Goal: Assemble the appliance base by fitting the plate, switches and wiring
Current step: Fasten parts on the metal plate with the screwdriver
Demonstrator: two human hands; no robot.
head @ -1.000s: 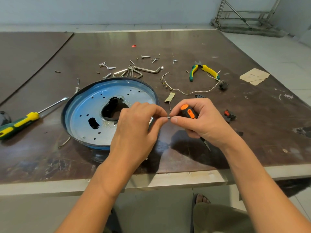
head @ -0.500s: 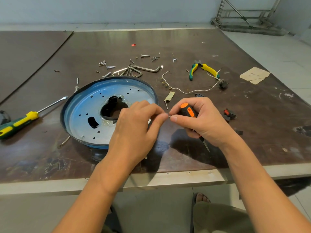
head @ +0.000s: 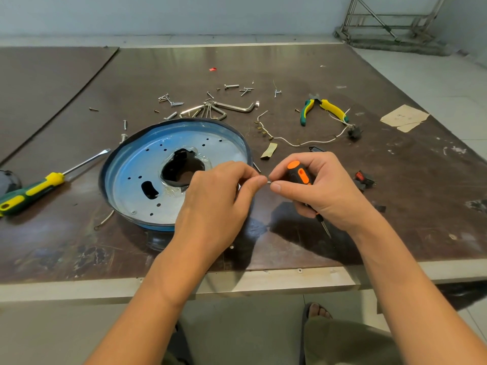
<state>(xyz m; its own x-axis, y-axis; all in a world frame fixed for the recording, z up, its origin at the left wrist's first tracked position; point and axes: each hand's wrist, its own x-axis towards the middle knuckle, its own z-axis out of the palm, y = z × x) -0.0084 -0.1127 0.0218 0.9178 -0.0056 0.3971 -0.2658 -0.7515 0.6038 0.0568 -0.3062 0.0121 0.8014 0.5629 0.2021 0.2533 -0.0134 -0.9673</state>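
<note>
Head view: at frame centre the left hand (head: 216, 204) pinches a small metal piece (head: 268, 181) between thumb and forefinger. The right hand (head: 321, 191) touches the piece's other end with its fingertips, its other fingers curled round an orange screwdriver (head: 299, 172). The blue plate (head: 137, 180) lies left of centre on the table (head: 395, 206), partly behind the left hand. A red switch (head: 363, 179) sits right of the hands and the wire (head: 311, 141) above them.

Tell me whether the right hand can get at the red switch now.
Probably yes: the switch lies close to the right hand with bare table between, though that hand grips a screwdriver and pinches a screw.
</note>
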